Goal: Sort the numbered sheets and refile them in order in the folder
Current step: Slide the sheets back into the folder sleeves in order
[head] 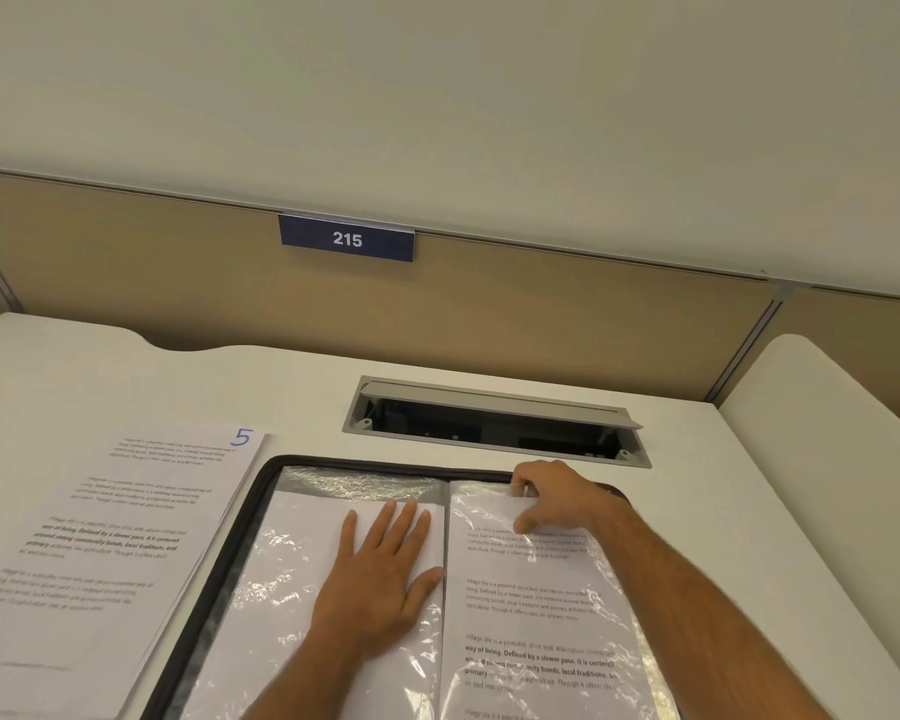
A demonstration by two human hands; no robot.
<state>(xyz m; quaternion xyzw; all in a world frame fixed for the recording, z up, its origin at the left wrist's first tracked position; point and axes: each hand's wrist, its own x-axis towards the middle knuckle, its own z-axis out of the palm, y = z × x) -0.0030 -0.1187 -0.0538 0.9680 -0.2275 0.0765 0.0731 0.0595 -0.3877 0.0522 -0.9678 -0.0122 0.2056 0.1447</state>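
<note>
Lying open near the front edge of the worktop [697,511], the folder [240,517] shows two plastic sleeves. The left hand [380,579] rests flat on the left sleeve [261,589], fingers straight and together — its grip has hold of nothing. The right hand [546,493] pinches the top edge of a printed sheet [531,615] at the mouth of the right sleeve (fingers curled over the edge). A loose stack of sheets [100,553], topped by one marked 5, lies just beside the folder toward the worktop's left edge — a cable hatch [494,420] sits behind
</note>
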